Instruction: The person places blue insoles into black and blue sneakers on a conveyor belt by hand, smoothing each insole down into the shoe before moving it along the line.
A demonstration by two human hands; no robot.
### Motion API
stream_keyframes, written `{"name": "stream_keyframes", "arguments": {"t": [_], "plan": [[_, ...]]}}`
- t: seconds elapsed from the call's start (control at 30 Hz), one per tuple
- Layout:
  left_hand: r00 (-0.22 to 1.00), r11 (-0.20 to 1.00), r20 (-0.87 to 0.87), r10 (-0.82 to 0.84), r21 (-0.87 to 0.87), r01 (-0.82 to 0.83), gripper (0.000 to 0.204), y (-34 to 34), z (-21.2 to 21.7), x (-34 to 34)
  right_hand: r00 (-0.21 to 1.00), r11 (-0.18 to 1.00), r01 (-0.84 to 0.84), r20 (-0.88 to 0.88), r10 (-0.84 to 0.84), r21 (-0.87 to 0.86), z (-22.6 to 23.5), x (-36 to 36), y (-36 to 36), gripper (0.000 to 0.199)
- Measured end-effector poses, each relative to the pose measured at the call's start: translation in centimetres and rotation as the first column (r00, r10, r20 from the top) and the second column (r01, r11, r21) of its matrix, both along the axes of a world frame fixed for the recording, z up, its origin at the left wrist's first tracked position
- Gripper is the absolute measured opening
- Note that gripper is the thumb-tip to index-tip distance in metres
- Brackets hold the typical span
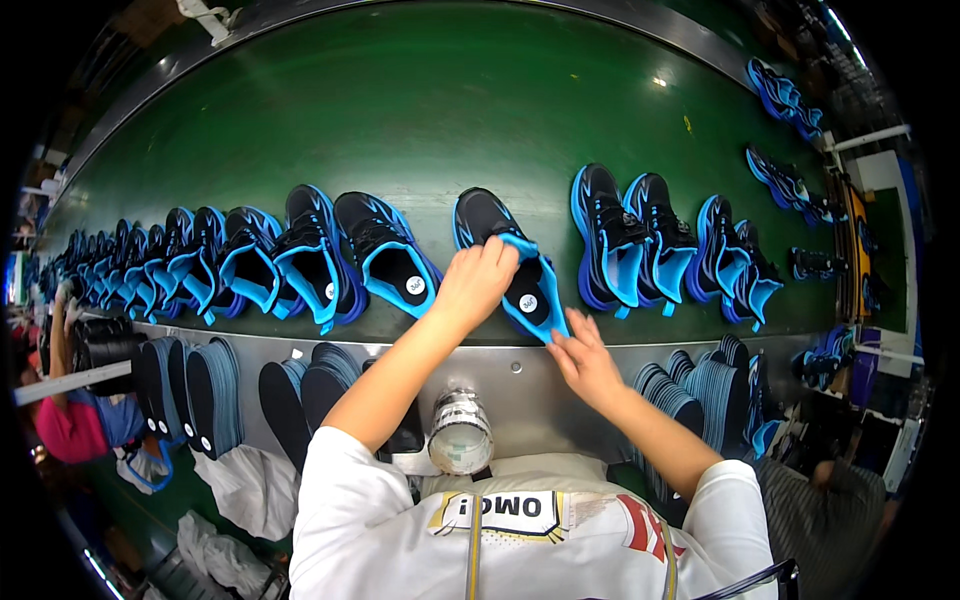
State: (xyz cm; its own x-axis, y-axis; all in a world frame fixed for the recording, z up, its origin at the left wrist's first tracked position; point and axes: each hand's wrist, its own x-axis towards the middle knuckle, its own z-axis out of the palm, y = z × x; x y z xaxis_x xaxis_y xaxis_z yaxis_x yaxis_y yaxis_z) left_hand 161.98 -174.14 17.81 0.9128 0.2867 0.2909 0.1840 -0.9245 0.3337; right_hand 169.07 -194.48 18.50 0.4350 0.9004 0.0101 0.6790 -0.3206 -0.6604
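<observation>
A black and blue sneaker [483, 213] sits on the green belt in front of me, toe pointing away. My left hand [480, 278] is closed on its tongue and blue collar lining, drawing the opening wide. At the heel, my right hand [590, 368] has the thumb and fingers on the back rim of the collar. Inside the shoe lies a dark insole with a round white sticker [528, 303]. Just left stands another sneaker [375, 222], which also shows a stickered insole. To the right is a pair of matching sneakers [600, 235].
A long row of sneakers [250, 255] runs off to the left along the green belt [430, 100]. Stacks of insoles [213, 395] and more insoles [670, 400] rest on the metal ledge [520, 390]. A tape-wrapped container [461, 430] stands near my body. Other people are at both sides.
</observation>
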Motion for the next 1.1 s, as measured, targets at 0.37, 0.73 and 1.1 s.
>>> {"name": "stream_keyframes", "arguments": {"t": [0.37, 0.73, 1.1], "plan": [[0.991, 0.940, -0.126, 0.054, 0.341, -0.008, 0.014, 2.9, 0.2, -2.3, 0.997, 0.986, 0.066, -0.054, -0.059, 0.153, -0.4, -2.2, 2.5, 0.017], [0.965, 0.993, -0.253, 0.063, 0.112, -0.035, 0.018, 3.4, -0.4, 1.0, 0.840, 0.615, -0.462, -0.092, 0.535, -0.639, 1.7, 1.6, 12.9, 0.089], [0.905, 0.923, -0.348, 0.244, 0.370, -0.107, 0.022, 2.7, -1.9, 1.4, 0.854, 0.475, -0.477, -0.263, 0.449, -0.739, -1.5, 1.4, 14.6, 0.102]]}}
